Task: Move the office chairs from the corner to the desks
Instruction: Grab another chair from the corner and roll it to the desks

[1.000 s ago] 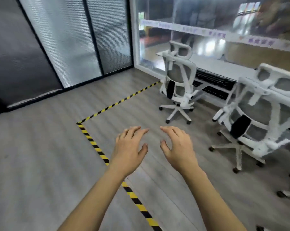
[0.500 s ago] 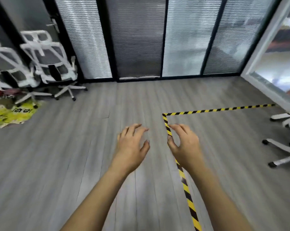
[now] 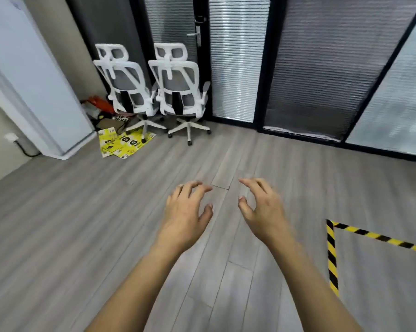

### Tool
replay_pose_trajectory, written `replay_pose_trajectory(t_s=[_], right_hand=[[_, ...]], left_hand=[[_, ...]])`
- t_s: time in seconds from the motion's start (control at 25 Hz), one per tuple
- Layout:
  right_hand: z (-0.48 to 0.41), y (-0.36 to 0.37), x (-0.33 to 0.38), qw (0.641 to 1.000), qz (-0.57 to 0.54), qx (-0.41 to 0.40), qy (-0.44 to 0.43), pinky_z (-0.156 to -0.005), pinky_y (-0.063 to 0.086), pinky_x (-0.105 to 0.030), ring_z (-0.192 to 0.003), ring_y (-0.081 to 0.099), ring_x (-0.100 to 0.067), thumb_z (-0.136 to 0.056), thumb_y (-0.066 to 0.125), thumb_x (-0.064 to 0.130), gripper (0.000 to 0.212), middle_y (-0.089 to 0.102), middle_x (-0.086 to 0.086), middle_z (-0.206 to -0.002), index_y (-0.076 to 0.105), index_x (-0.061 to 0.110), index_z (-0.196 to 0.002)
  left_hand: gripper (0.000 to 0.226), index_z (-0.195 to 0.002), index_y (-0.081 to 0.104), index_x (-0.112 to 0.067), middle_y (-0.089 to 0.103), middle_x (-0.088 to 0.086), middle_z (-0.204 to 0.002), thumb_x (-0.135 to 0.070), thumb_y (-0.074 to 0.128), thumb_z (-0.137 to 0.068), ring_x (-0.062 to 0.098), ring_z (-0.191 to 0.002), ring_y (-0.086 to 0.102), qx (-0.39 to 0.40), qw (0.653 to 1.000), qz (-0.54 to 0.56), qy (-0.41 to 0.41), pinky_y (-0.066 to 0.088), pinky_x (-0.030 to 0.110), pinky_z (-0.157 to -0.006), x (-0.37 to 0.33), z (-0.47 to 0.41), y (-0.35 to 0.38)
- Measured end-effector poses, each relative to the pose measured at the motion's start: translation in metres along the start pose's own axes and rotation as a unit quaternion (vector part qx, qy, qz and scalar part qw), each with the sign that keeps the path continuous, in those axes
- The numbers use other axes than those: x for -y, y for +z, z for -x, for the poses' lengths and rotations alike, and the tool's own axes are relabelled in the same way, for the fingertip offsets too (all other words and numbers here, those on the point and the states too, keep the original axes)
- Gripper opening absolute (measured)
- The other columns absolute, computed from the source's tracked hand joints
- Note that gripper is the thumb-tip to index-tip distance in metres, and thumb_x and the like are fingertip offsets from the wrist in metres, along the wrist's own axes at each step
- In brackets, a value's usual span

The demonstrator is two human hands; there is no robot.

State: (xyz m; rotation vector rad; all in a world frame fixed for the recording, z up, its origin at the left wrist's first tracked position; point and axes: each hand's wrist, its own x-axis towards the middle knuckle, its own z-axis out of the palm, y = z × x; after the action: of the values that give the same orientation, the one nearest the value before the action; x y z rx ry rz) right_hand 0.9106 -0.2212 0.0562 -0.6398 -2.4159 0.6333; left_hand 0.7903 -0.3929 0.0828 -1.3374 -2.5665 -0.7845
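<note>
Both bare arms reach out in front of the person, palms down over the grey wood-plank floor [image 3: 82, 224]. The left hand [image 3: 186, 209] and the right hand [image 3: 262, 207] hang side by side, a little apart, fingers loosely curled and spread, holding nothing and touching nothing.

Two white-framed office chairs with grey mesh backs and headrests stand side by side in the far corner, well apart from the hands: the left chair [image 3: 125, 92] and the right chair [image 3: 178, 89], backs turned this way, in front of the dark-framed glass partition with slatted blinds [image 3: 235, 68]. One castor of the left chair rests on flattened yellow printed cardboard [image 3: 121, 142]. Yellow-and-black striped floor tape [image 3: 331, 255] forms a corner at the right.
</note>
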Motion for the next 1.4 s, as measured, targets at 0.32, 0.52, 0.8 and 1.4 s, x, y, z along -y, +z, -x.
replay_pose_trajectory(t_s=[0.32,0.52,0.8,1.4], right_hand=[[-0.268,0.148,-0.01,0.996,-0.011,0.059,-0.069,-0.104,0.041,-0.039,-0.116,0.054,-0.015,-0.093,0.056,0.032,0.042,0.055,0.011,-0.127,0.054,0.031,-0.135],[-0.436,0.23,-0.013,0.996,-0.009,0.072,-0.057,-0.106,0.037,-0.035,-0.118,0.052,-0.012,-0.094,0.055,0.033,0.041,0.054,0.013,-0.127,0.053,0.033,-0.135],[-0.656,0.32,-0.039,0.997,-0.024,0.066,-0.033,-0.107,0.035,-0.032,-0.119,0.049,-0.009,-0.095,0.056,0.033,0.039,0.05,0.014,-0.129,0.053,0.034,-0.135],[-1.148,0.563,-0.063,0.997,-0.059,0.041,-0.026,-0.103,0.039,-0.036,-0.113,0.049,-0.007,-0.094,0.06,0.028,0.034,0.055,0.012,-0.123,0.061,0.03,-0.127]], left_hand=[[0.034,-0.126,0.056,-0.03,0.051,-0.005,-0.13,-0.038,0.053,-0.093,0.02,-0.121,0.043,-0.046,0.995,-0.021,-0.084,0.034,0.036,-0.095,0.173,-0.21,0.042],[0.036,-0.126,0.056,-0.03,0.051,-0.006,-0.129,-0.041,0.049,-0.091,0.019,-0.12,0.044,-0.037,0.996,-0.012,-0.083,0.036,0.037,-0.097,0.275,-0.37,0.061],[0.039,-0.125,0.057,-0.03,0.051,-0.006,-0.128,-0.045,0.045,-0.091,0.018,-0.122,0.043,-0.036,0.997,-0.029,-0.054,0.036,0.037,-0.098,0.392,-0.589,0.094],[0.037,-0.12,0.055,-0.034,0.053,-0.011,-0.123,-0.047,0.039,-0.09,0.018,-0.114,0.047,-0.028,0.996,-0.037,-0.077,0.04,0.04,-0.098,0.696,-1.022,0.138]])
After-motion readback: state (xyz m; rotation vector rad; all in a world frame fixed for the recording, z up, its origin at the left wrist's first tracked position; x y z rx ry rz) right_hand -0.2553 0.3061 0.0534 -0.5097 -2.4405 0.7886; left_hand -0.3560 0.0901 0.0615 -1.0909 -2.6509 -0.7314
